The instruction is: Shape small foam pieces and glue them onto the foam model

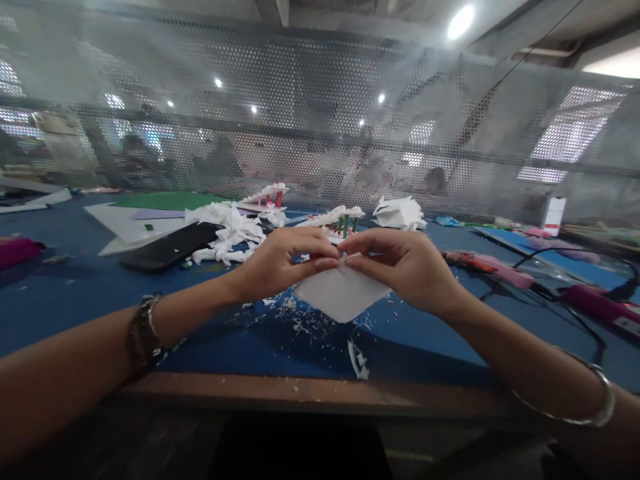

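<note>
My left hand [285, 263] and my right hand [400, 263] meet above the blue table [75, 293]. Both pinch the top edge of a folded white paper piece [340, 297], which hangs down between them as a diamond shape. The fingers of each hand are closed on the paper. Small white paper scraps [305, 323] lie on the table just under the hands, and one larger scrap [359, 360] sits near the front edge.
A black phone [170, 247] and a heap of torn white paper [227, 233] lie left of the hands. Paper models on red and green sticks [337, 223] stand behind. Pink tools with black cables [525, 277] lie to the right. A perforated metal screen [320, 133] closes the back.
</note>
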A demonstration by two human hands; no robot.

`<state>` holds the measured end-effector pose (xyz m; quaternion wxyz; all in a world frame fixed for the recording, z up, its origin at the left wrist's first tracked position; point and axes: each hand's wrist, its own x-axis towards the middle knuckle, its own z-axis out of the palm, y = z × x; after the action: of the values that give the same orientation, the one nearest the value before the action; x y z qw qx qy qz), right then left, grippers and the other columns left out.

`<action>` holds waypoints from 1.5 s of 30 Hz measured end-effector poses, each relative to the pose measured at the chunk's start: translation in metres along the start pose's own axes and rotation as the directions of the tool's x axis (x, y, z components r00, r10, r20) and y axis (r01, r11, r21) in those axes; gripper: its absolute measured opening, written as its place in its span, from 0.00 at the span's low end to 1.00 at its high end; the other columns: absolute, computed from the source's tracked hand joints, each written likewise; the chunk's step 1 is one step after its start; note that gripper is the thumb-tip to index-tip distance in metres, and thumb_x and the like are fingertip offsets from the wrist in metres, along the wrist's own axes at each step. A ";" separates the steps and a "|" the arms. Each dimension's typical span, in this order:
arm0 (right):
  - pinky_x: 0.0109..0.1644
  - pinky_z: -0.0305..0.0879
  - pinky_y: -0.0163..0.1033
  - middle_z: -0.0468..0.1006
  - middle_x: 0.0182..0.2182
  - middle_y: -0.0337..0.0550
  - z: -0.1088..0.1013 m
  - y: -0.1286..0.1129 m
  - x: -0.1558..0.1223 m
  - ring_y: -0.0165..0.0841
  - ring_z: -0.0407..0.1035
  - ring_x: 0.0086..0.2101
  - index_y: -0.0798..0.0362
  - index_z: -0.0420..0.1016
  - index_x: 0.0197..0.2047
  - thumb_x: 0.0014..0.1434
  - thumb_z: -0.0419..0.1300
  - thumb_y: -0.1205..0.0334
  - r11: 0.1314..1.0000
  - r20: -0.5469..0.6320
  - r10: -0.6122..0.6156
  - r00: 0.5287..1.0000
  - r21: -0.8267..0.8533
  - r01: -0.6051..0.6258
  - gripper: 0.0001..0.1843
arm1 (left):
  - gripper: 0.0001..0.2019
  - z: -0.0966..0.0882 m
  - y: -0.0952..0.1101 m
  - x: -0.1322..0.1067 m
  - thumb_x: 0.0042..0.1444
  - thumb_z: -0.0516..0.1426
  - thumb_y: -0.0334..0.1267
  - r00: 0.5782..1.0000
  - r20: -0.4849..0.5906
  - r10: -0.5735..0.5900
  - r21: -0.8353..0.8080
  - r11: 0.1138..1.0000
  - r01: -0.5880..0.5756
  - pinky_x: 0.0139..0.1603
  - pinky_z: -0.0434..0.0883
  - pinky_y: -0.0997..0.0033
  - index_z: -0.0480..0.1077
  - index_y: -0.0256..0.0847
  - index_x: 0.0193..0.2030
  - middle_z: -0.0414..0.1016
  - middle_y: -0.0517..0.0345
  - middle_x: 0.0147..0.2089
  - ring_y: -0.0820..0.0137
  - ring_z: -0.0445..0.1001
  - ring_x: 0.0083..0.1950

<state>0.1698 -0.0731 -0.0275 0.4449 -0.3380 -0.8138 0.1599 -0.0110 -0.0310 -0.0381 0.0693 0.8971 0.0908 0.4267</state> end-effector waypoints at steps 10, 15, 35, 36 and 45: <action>0.22 0.55 0.28 0.69 0.20 0.35 0.003 -0.001 0.001 0.21 0.60 0.21 0.56 0.70 0.27 0.47 0.58 0.60 0.989 -0.007 0.146 0.989 0.009 -0.146 0.07 | 0.06 0.001 0.000 -0.001 0.51 0.52 0.29 0.999 -0.025 0.034 0.049 0.998 -0.033 0.32 0.65 0.78 0.70 0.36 0.33 0.71 0.54 0.32 0.75 0.68 0.34; 0.22 0.54 0.28 0.66 0.21 0.35 0.001 -0.002 0.001 0.21 0.58 0.21 0.56 0.67 0.28 0.49 0.55 0.61 0.988 0.067 0.151 0.986 0.033 -0.153 0.07 | 0.05 0.001 0.001 -0.001 0.51 0.52 0.30 0.999 -0.020 -0.046 0.013 0.999 0.046 0.32 0.65 0.78 0.69 0.36 0.31 0.72 0.57 0.30 0.75 0.69 0.33; 0.25 0.57 0.29 0.68 0.22 0.34 0.013 -0.008 -0.007 0.22 0.61 0.23 0.54 0.66 0.28 0.50 0.55 0.64 0.983 -0.253 -0.078 0.964 -0.179 0.033 0.02 | 0.06 0.011 0.019 -0.004 0.51 0.53 0.36 0.980 -0.181 -0.087 0.135 0.984 0.112 0.39 0.65 0.72 0.70 0.44 0.35 0.75 0.59 0.35 0.71 0.71 0.37; 0.25 0.57 0.29 0.68 0.22 0.34 0.014 -0.009 -0.008 0.22 0.61 0.23 0.54 0.66 0.27 0.50 0.55 0.65 0.977 -0.263 -0.105 0.959 -0.205 0.051 0.02 | 0.05 0.012 0.020 -0.004 0.51 0.54 0.36 0.974 -0.192 -0.116 0.102 0.985 0.137 0.39 0.65 0.72 0.70 0.44 0.34 0.75 0.59 0.35 0.71 0.71 0.37; 0.30 0.62 0.29 0.73 0.26 0.35 0.012 -0.012 -0.010 0.23 0.66 0.27 0.53 0.68 0.29 0.50 0.55 0.67 0.929 -0.260 -0.265 0.929 -0.327 0.173 0.01 | 0.04 0.012 0.023 0.001 0.48 0.56 0.34 0.929 -0.208 -0.307 -0.234 0.938 0.257 0.34 0.68 0.77 0.70 0.37 0.30 0.74 0.56 0.33 0.73 0.71 0.35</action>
<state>0.1589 -0.0882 -0.0336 0.5220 -0.3276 -0.7845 -0.0690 0.0019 -0.0536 -0.0400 0.2094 0.8042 0.1833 0.5252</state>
